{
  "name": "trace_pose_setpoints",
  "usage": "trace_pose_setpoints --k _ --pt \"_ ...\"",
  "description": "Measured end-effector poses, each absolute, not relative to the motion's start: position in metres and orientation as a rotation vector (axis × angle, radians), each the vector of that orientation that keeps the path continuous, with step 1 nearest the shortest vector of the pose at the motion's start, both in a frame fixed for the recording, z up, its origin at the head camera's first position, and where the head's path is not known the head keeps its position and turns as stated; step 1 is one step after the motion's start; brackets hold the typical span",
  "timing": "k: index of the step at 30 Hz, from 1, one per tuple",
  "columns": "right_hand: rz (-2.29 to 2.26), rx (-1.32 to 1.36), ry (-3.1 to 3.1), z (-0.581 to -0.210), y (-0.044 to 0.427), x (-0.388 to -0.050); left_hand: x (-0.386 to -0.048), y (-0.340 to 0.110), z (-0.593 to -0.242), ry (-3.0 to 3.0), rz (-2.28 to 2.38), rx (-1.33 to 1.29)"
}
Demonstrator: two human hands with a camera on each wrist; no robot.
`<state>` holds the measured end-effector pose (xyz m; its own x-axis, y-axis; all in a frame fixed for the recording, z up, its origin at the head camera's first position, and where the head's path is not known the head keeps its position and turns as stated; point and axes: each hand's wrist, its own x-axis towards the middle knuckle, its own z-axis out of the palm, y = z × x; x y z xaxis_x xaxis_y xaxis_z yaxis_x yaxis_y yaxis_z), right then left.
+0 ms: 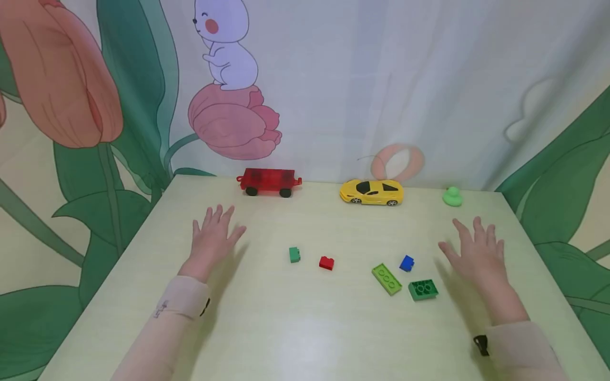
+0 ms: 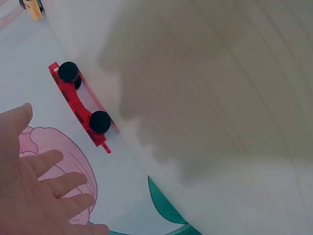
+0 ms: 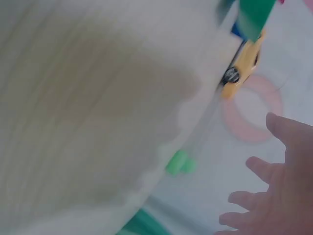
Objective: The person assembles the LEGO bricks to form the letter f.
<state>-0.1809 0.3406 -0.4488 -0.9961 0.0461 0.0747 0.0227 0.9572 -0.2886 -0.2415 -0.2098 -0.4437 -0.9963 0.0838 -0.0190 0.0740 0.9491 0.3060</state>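
Observation:
Above the left side of the table, my left hand (image 1: 212, 241) is held with its fingers spread and nothing in it. The red toy wagon (image 1: 269, 181) with black wheels stands beyond it at the back edge. My right hand (image 1: 478, 256) hovers over the right side, fingers spread and holding nothing. A light green rubber duck (image 1: 452, 197) sits just past its fingertips. To its left lie a blue brick (image 1: 407, 263), a dark green brick (image 1: 423, 289) and a lime green brick (image 1: 386, 279). Nearer the middle are a red brick (image 1: 326, 263) and a small green brick (image 1: 294, 254).
A yellow toy car (image 1: 371, 192) stands at the back edge between the wagon and the duck. Behind the pale table (image 1: 305, 328) hangs a curtain (image 1: 324, 95) printed with flowers and a white animal.

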Motion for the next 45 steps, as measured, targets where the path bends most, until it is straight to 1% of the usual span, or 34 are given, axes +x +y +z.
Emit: trace_pose_setpoints --k 6,10,15,18,22,25,31,34,39,45 --pt "0.327 0.079 -2.985 -0.434 0.285 -0.171 -0.239 -0.199 -0.439 3.109 0.498 0.141" --pt "0.332 0.239 -2.988 -0.422 0.245 -0.166 -0.244 -0.187 -0.434 3.154 0.514 0.173" --pt "0.353 0.427 -2.986 -0.410 0.205 -0.166 -0.247 -0.167 -0.427 3.148 0.556 0.227" --pt "0.389 0.490 -3.013 -0.405 0.184 -0.170 -0.246 -0.156 -0.422 3.056 0.693 0.269" --pt "0.479 0.510 -3.086 -0.406 0.162 -0.179 -0.246 -0.143 -0.417 2.854 0.910 0.320" --pt "0.529 0.490 -3.145 -0.413 0.149 -0.187 -0.248 -0.134 -0.418 2.751 0.942 0.341" --pt "0.581 0.434 -3.247 -0.426 0.131 -0.199 -0.245 -0.120 -0.430 2.649 0.917 0.290" --pt "0.596 0.411 -3.274 -0.432 0.126 -0.203 -0.243 -0.117 -0.438 2.608 0.920 0.278" --pt "0.608 0.363 -3.345 -0.438 0.122 -0.209 -0.241 -0.114 -0.446 2.568 0.905 0.331" --pt "0.547 0.404 -3.387 -0.443 0.117 -0.211 -0.242 -0.111 -0.447 2.560 0.880 0.367"
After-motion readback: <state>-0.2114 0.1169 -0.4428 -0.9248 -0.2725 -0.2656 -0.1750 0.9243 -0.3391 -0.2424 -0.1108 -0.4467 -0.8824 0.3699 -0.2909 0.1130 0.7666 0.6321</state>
